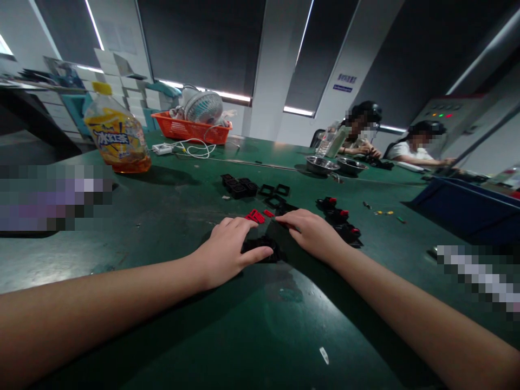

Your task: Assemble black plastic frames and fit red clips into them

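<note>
My left hand rests over a black plastic part on the green table, its thumb stretched across the part and apart from the fingers. Just beyond its fingertips lies a small pile of red plastic pieces. From the other side, my right hand reaches in with its forefinger extended beside a single red piece; nothing shows between its fingers. Behind that hand sits another black part, partly covered. Black square frames and a cluster of black square parts lie farther back.
Black assemblies with red pieces line the right side, near a blue bin. A bottle of amber drink stands left, a red basket holding a fan behind. Metal bowls and two people sit farther off.
</note>
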Tool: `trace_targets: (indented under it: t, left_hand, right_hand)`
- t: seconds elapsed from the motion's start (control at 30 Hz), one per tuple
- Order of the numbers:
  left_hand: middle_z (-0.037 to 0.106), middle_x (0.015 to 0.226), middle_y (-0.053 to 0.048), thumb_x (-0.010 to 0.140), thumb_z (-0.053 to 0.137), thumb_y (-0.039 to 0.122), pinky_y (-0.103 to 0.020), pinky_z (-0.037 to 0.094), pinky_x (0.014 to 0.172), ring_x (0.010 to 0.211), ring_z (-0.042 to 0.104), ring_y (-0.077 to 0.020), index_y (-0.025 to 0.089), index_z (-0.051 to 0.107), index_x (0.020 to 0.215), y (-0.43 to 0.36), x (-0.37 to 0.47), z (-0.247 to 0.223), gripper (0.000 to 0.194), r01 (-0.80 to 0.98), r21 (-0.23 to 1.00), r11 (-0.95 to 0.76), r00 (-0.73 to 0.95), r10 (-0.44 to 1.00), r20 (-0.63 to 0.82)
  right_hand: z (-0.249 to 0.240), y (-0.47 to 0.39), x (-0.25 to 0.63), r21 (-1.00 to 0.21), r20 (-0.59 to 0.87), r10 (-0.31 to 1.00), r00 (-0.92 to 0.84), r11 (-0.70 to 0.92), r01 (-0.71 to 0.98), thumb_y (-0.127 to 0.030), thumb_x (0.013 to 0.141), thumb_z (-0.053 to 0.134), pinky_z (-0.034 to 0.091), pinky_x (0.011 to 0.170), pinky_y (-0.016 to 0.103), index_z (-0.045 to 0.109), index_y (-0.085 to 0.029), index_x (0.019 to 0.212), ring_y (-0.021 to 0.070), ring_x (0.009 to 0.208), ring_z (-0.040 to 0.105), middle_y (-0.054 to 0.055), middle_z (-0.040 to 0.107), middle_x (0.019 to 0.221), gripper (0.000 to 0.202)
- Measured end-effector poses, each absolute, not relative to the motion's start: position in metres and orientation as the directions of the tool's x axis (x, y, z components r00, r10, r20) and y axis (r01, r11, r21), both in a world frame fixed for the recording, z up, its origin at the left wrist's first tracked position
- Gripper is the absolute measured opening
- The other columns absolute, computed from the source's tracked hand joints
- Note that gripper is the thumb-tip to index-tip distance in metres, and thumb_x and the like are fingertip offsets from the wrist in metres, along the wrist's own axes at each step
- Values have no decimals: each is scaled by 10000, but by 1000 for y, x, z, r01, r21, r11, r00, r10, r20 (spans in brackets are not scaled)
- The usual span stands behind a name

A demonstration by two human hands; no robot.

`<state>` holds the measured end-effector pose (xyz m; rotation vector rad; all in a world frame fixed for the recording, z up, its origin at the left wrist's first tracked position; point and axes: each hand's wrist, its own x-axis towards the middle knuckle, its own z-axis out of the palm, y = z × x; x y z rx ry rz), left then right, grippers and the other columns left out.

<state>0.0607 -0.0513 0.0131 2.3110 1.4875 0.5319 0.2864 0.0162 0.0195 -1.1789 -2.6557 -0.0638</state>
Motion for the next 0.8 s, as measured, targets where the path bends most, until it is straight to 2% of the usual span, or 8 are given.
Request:
trace_targets:
  t: [0.43,0.63,0.8]
  left_hand:
    - [587,1318,-143,869,614,525,-495,401,1030,1222,489,-348,149,548,1284,-51,61,10,564,795,431,-426,408,902,138]
    - [582,1304,-138,866,610,538,-526,397,1028,1217,480,-352,154,590,1238,-50,60,9,535,785,427,-448,435,890,135]
    - [582,1294,-140,861,625,520,-516,407,1021,1196,491,-348,147,625,1193,-51,61,9,499,797,407,-446,431,892,136]
  right_hand:
    - [19,14,288,-69,265,673,-690,727,683,-85,860,514,510,966,456,677,-130,1213,273,1082,638,138,724,1134,391]
    - [20,10,287,-119,275,649,-710,755,644,-100,855,518,515,929,467,587,-88,1322,282,1067,615,172,690,1141,472]
    - [20,6,287,-147,282,621,-732,782,606,-133,880,509,510,925,469,534,-122,1376,278,1059,610,157,675,1115,497]
